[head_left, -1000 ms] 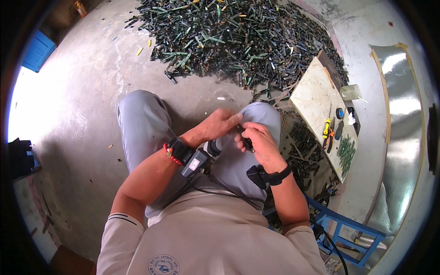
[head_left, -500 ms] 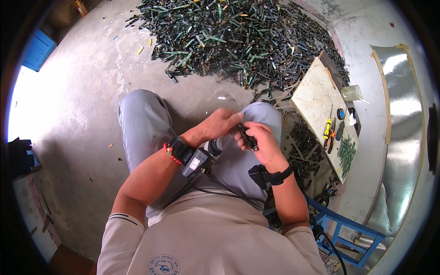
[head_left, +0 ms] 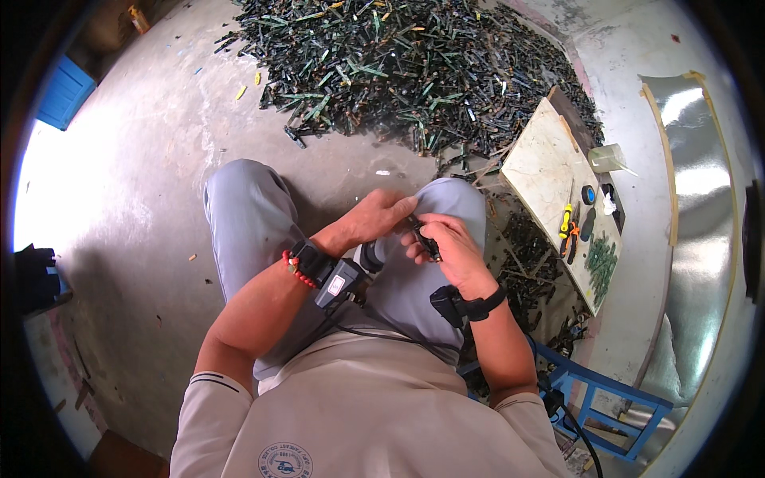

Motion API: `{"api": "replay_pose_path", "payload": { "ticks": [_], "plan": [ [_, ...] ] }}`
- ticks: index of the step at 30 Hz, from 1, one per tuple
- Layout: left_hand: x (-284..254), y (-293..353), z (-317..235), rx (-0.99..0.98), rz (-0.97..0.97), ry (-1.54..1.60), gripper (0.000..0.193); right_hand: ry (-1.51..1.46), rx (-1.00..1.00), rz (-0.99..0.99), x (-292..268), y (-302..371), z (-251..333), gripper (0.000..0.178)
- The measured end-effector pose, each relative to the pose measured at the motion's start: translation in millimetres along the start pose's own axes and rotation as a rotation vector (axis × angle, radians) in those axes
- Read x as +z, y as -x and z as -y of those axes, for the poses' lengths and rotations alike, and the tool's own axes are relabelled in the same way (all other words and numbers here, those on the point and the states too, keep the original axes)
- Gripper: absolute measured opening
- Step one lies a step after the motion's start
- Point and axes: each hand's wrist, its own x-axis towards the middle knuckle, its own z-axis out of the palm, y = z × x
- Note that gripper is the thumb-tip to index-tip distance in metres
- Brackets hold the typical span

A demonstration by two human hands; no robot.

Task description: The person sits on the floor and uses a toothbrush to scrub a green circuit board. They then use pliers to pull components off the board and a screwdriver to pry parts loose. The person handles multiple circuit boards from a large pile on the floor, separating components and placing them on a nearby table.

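Over my lap, both hands meet at a small dark, narrow stick-like piece; its exact kind is too small to make out. My left hand reaches in from the left, thumb and fingers closed on the piece's upper end. Curled around its lower part is my right hand, its thumb lying along the top. The fingers partly cover the piece, which slants down to the right.
A large heap of dark and green strip-like parts lies ahead on the floor. To the right, a pale board carries a screwdriver, pliers, black-and-blue tape, green strips and a cup. A blue frame stands lower right.
My right hand has turned slightly and its fingers have shifted along the dark piece, which now sits a little further left. My left hand has barely moved.
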Motion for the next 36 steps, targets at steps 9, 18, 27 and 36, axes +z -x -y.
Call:
{"api": "replay_pose_path", "payload": {
  "ticks": [9,18,27,36],
  "plan": [
    [0.2,-1.3,3.9,0.023,-0.025,-0.059,0.043,0.054,-0.011,0.035,-2.1,-5.3,-5.3,0.025],
    [0.1,0.3,3.8,0.033,-0.035,-0.097,0.043,0.100,-0.024,0.053,-5.2,-7.3,-7.1,0.024],
    [-2.1,-1.7,10.3,0.036,-0.037,-0.056,0.044,-0.003,-0.033,0.094,-2.6,3.8,0.6,0.028],
    [-3.4,0.4,7.3,-0.012,0.002,-0.028,0.052,0.265,-0.044,0.017,1.7,34.8,-15.7,0.026]
  ]
}}
